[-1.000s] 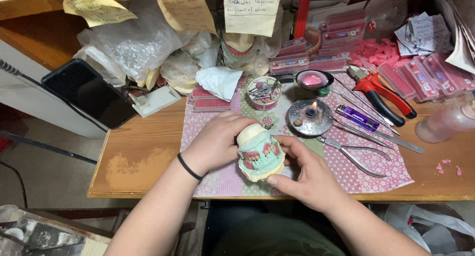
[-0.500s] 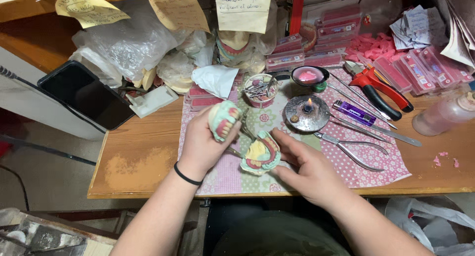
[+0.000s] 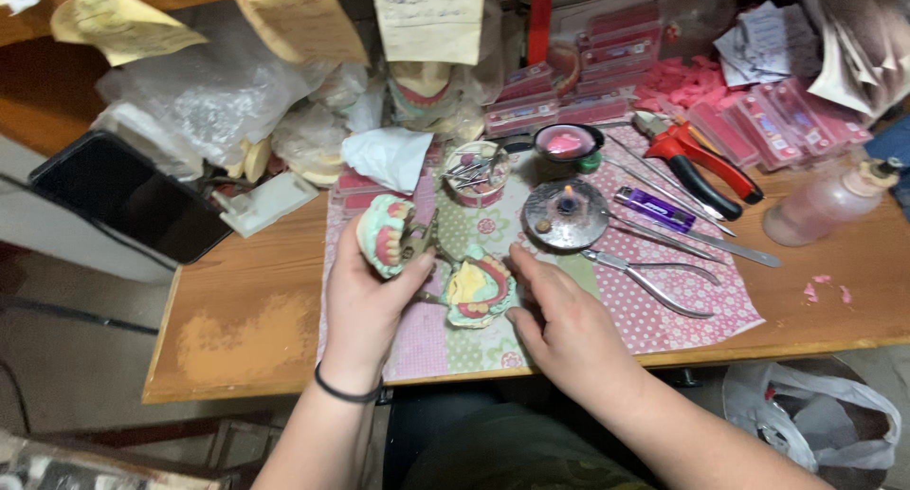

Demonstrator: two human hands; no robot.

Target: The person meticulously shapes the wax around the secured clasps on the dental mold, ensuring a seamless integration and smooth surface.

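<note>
Near the front edge of the wooden surface (image 3: 246,329), on a patterned cloth mat (image 3: 654,310), the two halves of a dental model sit opened apart on a small metal hinge frame. The left hand (image 3: 374,296) has its grip pressed around the upper cast (image 3: 387,236), a pale green plaster piece with pink wax gums, which stands tilted up at the left of the mat. The lower cast (image 3: 479,289) lies flat just to its right, touching the mat, with yellowish wax and pink gum showing on top. The right hand (image 3: 559,315) rests beside that lower cast with its grip spread, fingertips touching the cast's right edge and pinching nothing. Farther back on the mat stand a round metal dish with a small burner (image 3: 566,215) and a cup of tools (image 3: 476,171). Pliers (image 3: 654,280) lie to the right of the right hand, and red-handled cutters (image 3: 697,163) lie farther right.
</note>
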